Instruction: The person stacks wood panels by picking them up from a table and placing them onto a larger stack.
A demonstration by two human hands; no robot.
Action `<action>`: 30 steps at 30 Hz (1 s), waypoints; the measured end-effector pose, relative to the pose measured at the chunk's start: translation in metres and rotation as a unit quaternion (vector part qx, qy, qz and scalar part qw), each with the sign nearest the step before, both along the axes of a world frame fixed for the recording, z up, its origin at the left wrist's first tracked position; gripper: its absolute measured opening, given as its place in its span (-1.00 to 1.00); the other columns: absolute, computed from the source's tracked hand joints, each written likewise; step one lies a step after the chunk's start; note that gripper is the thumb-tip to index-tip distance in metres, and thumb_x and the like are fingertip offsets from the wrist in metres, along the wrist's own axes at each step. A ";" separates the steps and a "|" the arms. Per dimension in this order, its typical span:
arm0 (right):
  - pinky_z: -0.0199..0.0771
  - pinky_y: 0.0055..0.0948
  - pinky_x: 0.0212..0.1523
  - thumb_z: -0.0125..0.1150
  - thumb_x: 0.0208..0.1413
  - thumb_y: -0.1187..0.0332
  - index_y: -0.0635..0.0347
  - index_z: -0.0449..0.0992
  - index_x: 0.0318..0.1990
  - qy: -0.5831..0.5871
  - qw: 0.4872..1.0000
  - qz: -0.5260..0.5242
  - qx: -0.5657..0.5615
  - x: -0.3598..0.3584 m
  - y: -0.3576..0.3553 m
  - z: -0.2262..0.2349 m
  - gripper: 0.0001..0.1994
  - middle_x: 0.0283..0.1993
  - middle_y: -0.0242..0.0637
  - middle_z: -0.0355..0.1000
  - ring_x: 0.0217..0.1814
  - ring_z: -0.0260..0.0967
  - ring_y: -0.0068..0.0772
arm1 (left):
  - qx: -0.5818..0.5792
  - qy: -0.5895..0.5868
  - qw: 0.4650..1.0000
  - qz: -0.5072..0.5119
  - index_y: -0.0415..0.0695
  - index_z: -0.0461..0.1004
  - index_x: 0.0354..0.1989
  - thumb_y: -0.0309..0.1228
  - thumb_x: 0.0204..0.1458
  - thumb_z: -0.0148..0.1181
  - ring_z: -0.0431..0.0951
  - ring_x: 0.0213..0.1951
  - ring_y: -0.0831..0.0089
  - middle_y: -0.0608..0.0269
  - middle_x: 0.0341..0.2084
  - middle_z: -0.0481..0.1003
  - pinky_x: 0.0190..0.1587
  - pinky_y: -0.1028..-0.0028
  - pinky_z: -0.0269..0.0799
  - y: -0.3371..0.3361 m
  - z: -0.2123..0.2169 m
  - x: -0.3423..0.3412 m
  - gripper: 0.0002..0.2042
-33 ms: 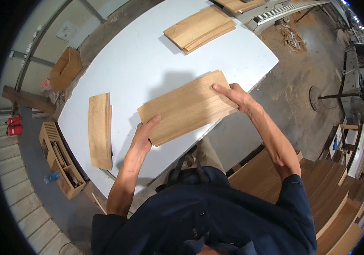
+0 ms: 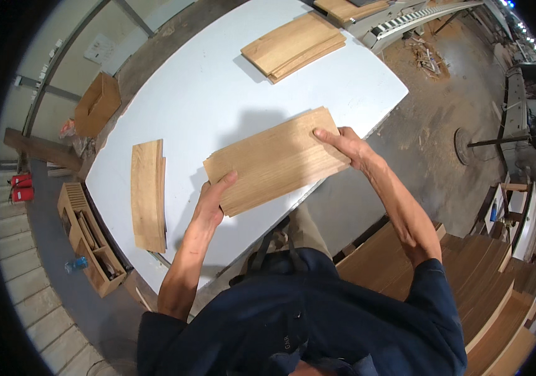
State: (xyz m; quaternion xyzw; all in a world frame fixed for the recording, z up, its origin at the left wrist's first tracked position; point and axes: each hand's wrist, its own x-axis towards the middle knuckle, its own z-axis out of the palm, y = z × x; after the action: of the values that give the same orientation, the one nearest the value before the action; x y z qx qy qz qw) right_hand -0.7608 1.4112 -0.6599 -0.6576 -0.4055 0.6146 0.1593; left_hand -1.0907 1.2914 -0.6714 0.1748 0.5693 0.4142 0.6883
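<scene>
A light-brown wooden plank (image 2: 274,164) is held up above the table's near edge, its face turned up. Its right end is slightly higher in the view than its left. My left hand (image 2: 213,199) grips the left end, thumb on the face and fingers hidden beneath. At the right end my right hand (image 2: 349,145) does the same, thumb flat on top. Edges at the corners hint at another plank beneath, but I cannot tell. On the white table (image 2: 186,94) lie a small pile of planks (image 2: 147,195) at left and another stack (image 2: 293,45) at the far side.
A roller conveyor (image 2: 424,22) runs off at the far right. Stacks of darker boards (image 2: 431,269) stand low on my right. Left of the table are a wooden rack (image 2: 89,238), a blue bottle (image 2: 76,264) and a cardboard box (image 2: 97,105). Wood scraps (image 2: 429,59) litter the floor.
</scene>
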 end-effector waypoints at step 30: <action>-0.27 -0.07 0.55 0.61 -0.66 -0.35 0.21 -0.39 0.50 0.226 0.843 0.123 0.472 -0.003 -0.036 -0.103 0.62 0.59 0.02 -0.41 0.63 -0.42 -0.05 | 0.323 0.216 0.921 -0.022 -0.20 -0.02 0.42 -0.08 -0.63 0.72 0.39 0.14 0.30 0.21 0.13 0.37 0.18 0.29 0.31 -0.008 -0.065 -0.046 0.33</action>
State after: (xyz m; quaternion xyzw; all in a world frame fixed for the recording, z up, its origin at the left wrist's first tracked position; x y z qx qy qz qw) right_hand -0.7634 1.3753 -0.7632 -0.2901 -0.6772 0.4951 0.4606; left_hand -1.1371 1.2833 -0.7361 0.4858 0.5355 0.5122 0.4637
